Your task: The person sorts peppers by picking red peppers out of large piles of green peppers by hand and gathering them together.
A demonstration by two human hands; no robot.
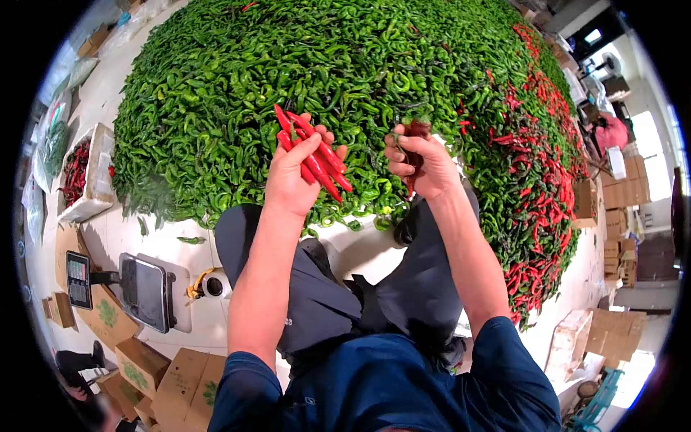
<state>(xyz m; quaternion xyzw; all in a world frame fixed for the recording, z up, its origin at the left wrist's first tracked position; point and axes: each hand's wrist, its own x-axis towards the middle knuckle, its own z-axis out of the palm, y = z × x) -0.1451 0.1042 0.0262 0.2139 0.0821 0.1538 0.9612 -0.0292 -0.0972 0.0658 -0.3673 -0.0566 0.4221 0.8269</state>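
Several long, glossy red chili peppers (332,167) lie bunched in my left hand (294,173), their tips pointing different ways. The thumb presses across them. To the right, my right hand (426,162) is closed round a dark brownish-red chili pepper (416,129); its upper end is blurred and its lower tip pokes out below the fingers. Both hands are held over the near side of a large heap of green chili peppers (288,57), apart from each other.
Mixed red and green chili peppers (540,173) cover the heap's right flank. A white foam box (101,169) of dark red peppers stands at left, near a platform scale (146,291) and a tape roll (214,286). Cardboard boxes (183,385) stack at lower left, close to another person (78,371).
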